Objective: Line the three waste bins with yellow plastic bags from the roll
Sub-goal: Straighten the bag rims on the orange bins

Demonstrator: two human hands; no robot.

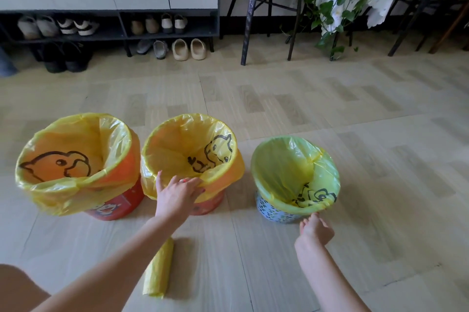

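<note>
No readable words show anywhere; the only printing is a black outline cartoon duck on each yellow bag, plus some cartoon artwork low on the two red bins that is too hidden to make out.

Three bins stand in a row on the wooden floor, each lined with a yellow bag folded over its rim. The left red bin (115,207) and the middle red bin (208,204) stand just beside each other; the blue patterned bin (272,212) stands apart to their right. Its bag (286,169) looks greenish over the blue.

The left hand (177,195) rests on the near rim of the middle bin, fingers spread fairly straight and pressing on the folded-over bag (185,144), so its grip is wide and clasps nothing. The right hand (317,229) sits at the near rim of the blue bin, fingers curled; whether they pinch the bag's edge or merely touch it I cannot tell.

The roll of yellow bags (160,268) lies on the floor nearer the person, in front of the middle bin, between the two forearms.
</note>
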